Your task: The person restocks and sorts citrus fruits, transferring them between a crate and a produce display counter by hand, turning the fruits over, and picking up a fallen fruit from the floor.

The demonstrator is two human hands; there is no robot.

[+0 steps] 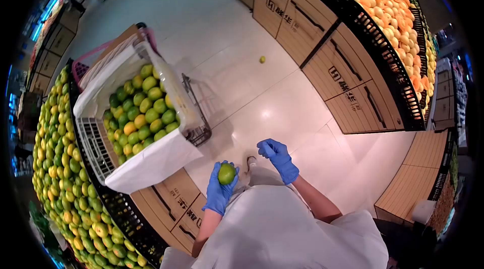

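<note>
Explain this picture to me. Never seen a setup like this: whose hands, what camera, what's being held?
There's no machine here: a person works with two hands in blue gloves. The only picture comes from a camera on their head, looking forward and down, so you see their own front and arms; the wide lens bends the edges.

The left hand holds a green fruit, fingers around it. The right hand is curled, with nothing visible in it.

Ahead, to the left, is a slatted crate with white lining, full of green and yellowish fruit. Beside it is a sloping display pile of similar fruit. One small loose fruit lies on the floor.
</note>
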